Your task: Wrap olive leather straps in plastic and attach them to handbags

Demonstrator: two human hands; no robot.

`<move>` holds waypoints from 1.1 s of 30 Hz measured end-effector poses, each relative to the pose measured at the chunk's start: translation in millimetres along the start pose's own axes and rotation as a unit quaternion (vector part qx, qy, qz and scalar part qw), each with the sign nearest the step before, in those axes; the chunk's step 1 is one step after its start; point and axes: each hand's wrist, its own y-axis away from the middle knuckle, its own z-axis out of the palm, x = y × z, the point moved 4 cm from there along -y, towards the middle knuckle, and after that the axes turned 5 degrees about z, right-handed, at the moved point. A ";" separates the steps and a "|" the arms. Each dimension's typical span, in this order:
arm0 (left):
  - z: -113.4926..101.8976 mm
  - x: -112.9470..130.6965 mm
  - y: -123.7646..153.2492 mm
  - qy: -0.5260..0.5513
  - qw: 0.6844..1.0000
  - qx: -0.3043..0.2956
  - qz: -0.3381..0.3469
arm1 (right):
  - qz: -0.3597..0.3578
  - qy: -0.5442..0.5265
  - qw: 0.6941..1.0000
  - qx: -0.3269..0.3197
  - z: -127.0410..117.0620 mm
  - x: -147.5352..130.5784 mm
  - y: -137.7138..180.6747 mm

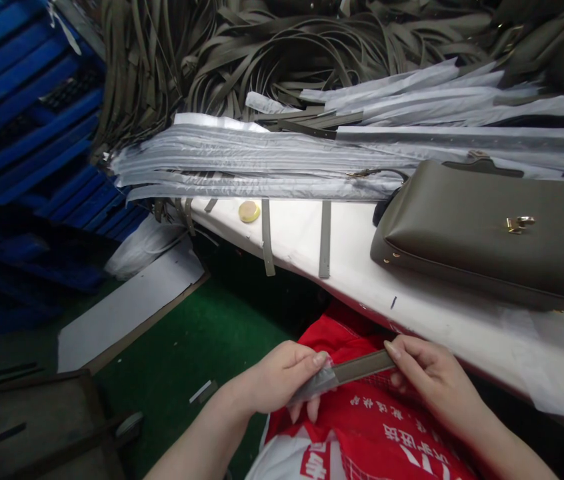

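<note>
Olive-green flat leather strap (365, 366) held low in the frame, in front of the person's body, below the table edge and over the red fabric. It lies nearly level, rising slightly to the right. Its left end sits inside a clear thin plastic sleeve (315, 383).

Left hand (282, 380) pinches the sleeved end: thumb on top, the other fingers curled together underneath. Right hand (432, 377) pinches the bare end: thumb pressed flat on top, fingers tucked under the strap. The hands are apart, with the strap spanning between them.

Under the strap is red fabric with white printed characters (377, 427), at the person's lap.

Just above the hands is a white flat table (462, 320), its edge running diagonally. On it, right: an olive-green leather handbag (487, 233) lying flat, with a small gold metal clasp (520, 223) on its face. Two short olive strap pieces (325, 240) hang over the table edge, and a round pale-gold disc (249, 211) lies just left of them.

Behind those is a stack of long straps wrapped in clear plastic (262, 160). Farther back is a big tangled pile of loose olive straps (262, 60).

Left side: blue slatted plastic pallets (22, 120). Below is green floor (202, 347) with a white flat board (132, 307) lying on it.
</note>
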 end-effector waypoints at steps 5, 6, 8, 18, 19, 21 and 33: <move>-0.2 -2.8 0.4 -0.002 1.000 0.002 -0.011 | 0.016 -0.004 1.000 0.023 0.9 -1.8 3.1; -0.2 -3.7 0.3 -0.006 1.000 0.003 -0.014 | 0.018 -0.007 1.000 0.023 1.2 -1.7 3.5; -0.1 -5.1 -0.1 -0.015 1.000 0.004 -0.020 | 0.021 -0.012 0.999 0.023 1.3 -1.1 4.1; 4.7 1.0 -2.2 -0.036 0.999 0.009 -0.019 | 0.015 0.000 1.000 -0.007 -6.9 7.8 3.3; 5.4 2.1 -2.5 -0.034 0.999 0.009 -0.019 | 0.015 -0.001 1.000 -0.009 -7.9 9.0 3.2; 7.1 4.2 -3.4 -0.033 0.999 0.003 -0.019 | 0.013 -0.003 1.000 0.000 -9.3 10.2 3.9; 4.8 4.5 0.9 -0.031 0.998 -0.029 -0.038 | -0.028 -0.041 0.979 0.196 -39.7 15.3 14.3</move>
